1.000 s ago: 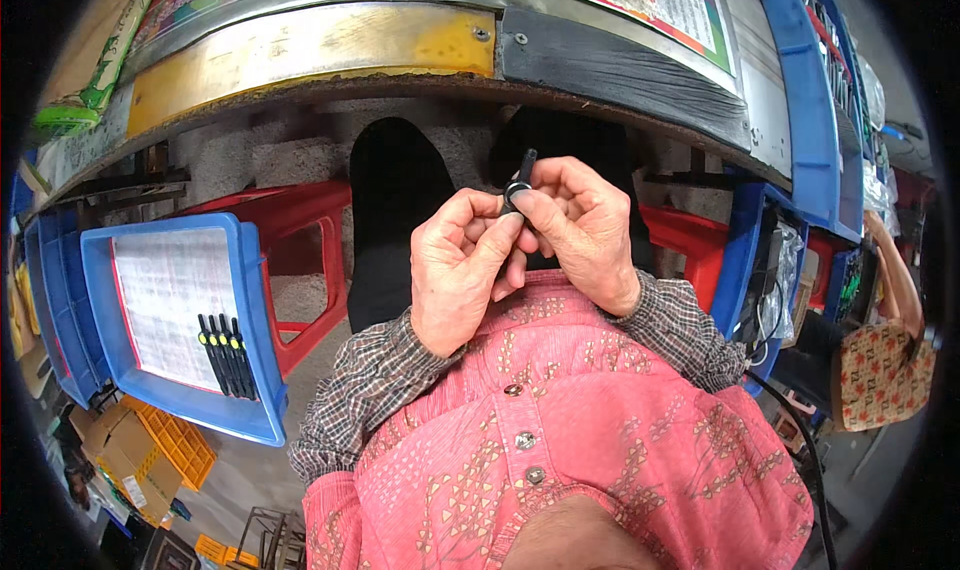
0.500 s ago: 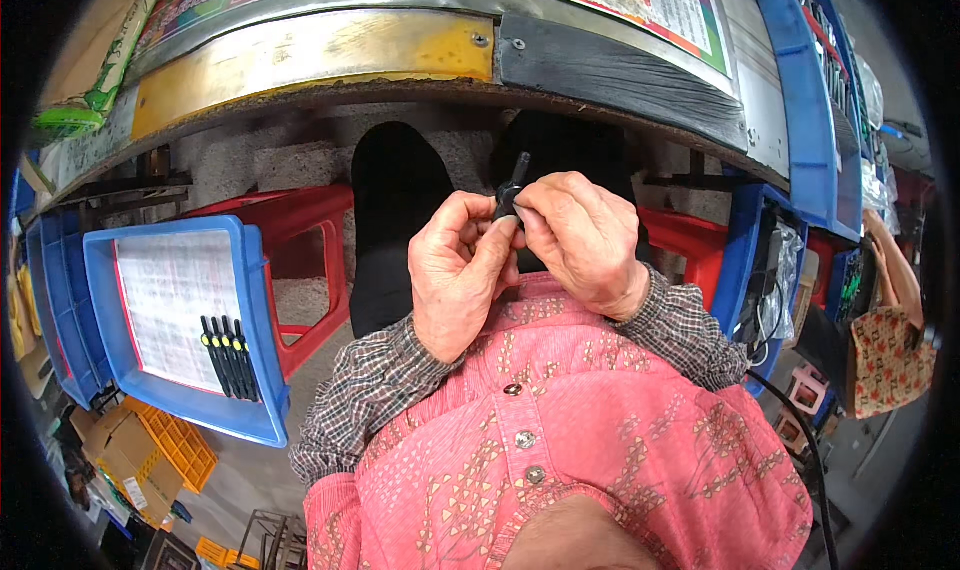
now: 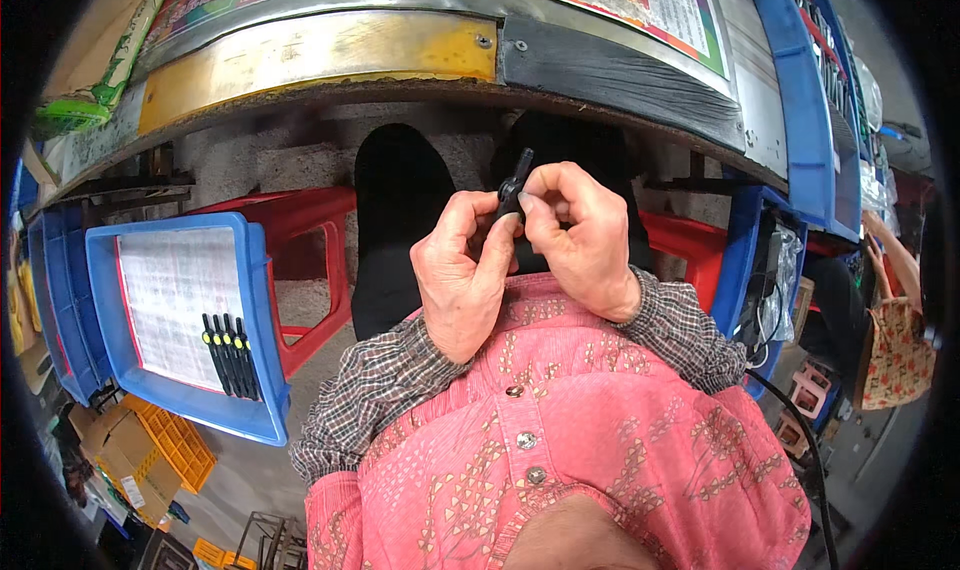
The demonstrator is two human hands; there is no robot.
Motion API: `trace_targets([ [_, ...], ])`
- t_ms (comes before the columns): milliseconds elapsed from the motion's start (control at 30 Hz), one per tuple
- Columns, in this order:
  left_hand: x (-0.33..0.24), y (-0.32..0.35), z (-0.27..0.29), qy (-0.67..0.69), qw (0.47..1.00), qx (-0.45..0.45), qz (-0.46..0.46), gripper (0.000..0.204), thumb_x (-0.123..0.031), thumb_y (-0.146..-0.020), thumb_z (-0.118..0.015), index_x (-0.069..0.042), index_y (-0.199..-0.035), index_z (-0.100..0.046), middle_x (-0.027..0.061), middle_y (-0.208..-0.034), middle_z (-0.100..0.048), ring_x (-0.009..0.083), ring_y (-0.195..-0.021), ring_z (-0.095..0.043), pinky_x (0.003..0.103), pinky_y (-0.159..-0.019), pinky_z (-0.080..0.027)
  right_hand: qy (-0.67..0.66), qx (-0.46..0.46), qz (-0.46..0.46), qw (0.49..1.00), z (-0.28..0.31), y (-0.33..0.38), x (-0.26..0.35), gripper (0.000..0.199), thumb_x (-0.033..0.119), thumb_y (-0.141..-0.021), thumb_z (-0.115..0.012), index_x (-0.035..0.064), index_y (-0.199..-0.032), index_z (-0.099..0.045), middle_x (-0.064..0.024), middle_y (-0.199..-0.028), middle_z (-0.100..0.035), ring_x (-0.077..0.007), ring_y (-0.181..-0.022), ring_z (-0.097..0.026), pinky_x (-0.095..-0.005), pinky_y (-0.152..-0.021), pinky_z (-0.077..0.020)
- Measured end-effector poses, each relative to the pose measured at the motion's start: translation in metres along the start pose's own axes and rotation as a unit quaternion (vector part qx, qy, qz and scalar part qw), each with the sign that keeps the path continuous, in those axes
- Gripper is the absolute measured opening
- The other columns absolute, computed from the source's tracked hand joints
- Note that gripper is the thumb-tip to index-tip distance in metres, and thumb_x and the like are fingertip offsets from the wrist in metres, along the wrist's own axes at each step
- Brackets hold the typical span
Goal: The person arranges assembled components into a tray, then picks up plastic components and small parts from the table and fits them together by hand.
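A slim black rod-like piece [image 3: 524, 166] with a thicker rounded hub points up and away from me over my lap. My left hand [image 3: 463, 268] is closed on its lower part, the thumb pressed along it and the fingers curled behind. From the other side, my right hand [image 3: 583, 232] pinches at the hub with thumb and forefinger, its other fingers curled. The lower end of the piece is hidden by my left hand. Similar black pieces [image 3: 231, 358] with yellow-green dots lie side by side in a paper-lined blue tray [image 3: 262, 310] at my left.
The workbench edge [image 3: 330, 58] crosses just beyond my knees. A red stool [image 3: 335, 260] stands beside the tray. Blue crates [image 3: 805, 100] line the right side, and a black cable [image 3: 815, 440] runs down there. A co-worker's arm [image 3: 893, 255] shows at far right.
My right hand's fingers have shifted and curled more at the hub, baring more of it. My left hand keeps its hold. The co-worker at far right has moved a little.
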State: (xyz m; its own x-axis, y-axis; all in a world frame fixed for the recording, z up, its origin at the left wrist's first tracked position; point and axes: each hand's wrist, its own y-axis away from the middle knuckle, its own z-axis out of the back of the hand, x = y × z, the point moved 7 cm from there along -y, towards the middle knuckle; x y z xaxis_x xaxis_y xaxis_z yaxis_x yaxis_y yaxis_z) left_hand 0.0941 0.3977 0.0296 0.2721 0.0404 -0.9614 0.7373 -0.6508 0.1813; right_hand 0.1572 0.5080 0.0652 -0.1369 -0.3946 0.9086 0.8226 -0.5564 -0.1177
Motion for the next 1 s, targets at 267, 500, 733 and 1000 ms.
trace_targets([
  [267, -0.002, -0.002, 0.001, -0.028, 0.997, -0.036, -0.061, 0.011, -0.001, -0.087, -0.060, 0.002, -0.098, -0.057, 0.0024, -0.075, -0.061, 0.0028, -0.066, -0.053, 0.020, -0.056, -0.044, -0.268, 0.008, -0.202, 0.942, -0.010, 0.006, -0.017, 0.004, 0.001, -0.088, -0.058, -0.0024, -0.088, -0.055, 0.0002, -0.066, -0.053, -0.0029, -0.053, -0.051, -0.0185, -0.046, -0.0400],
  [500, -0.001, -0.001, 0.001, 0.034, 0.999, -0.004, 0.012, 0.009, -0.002, -0.088, -0.059, 0.001, -0.097, -0.057, 0.0018, -0.078, -0.063, 0.0024, -0.061, -0.053, 0.018, -0.052, -0.043, 0.033, -0.028, 0.075, 0.996, 0.005, -0.001, 0.013, 0.012, -0.004, -0.077, -0.065, -0.0021, -0.088, -0.059, -0.0087, -0.075, -0.057, -0.0154, -0.059, -0.058, -0.0261, -0.051, -0.0466],
  [733, -0.001, 0.001, -0.001, 0.069, 0.997, 0.005, 0.032, 0.010, -0.003, -0.089, -0.059, 0.001, -0.098, -0.056, 0.0021, -0.077, -0.062, 0.0021, -0.057, -0.051, 0.017, -0.050, -0.042, 0.142, -0.021, 0.202, 0.969, 0.004, -0.001, 0.031, 0.016, -0.008, -0.075, -0.065, -0.0011, -0.088, -0.058, -0.0106, -0.078, -0.057, -0.0180, -0.058, -0.059, -0.0268, -0.051, -0.0472],
  [1000, -0.002, 0.002, -0.004, 0.067, 0.997, 0.001, 0.024, 0.009, -0.002, -0.090, -0.058, 0.001, -0.098, -0.056, 0.0005, -0.075, -0.060, 0.0020, -0.058, -0.051, 0.017, -0.049, -0.041, 0.114, -0.033, 0.130, 0.984, 0.000, 0.001, 0.016, 0.013, -0.002, -0.079, -0.063, -0.0002, -0.087, -0.054, -0.0095, -0.074, -0.054, -0.0174, -0.056, -0.056, -0.0281, -0.049, -0.0450],
])
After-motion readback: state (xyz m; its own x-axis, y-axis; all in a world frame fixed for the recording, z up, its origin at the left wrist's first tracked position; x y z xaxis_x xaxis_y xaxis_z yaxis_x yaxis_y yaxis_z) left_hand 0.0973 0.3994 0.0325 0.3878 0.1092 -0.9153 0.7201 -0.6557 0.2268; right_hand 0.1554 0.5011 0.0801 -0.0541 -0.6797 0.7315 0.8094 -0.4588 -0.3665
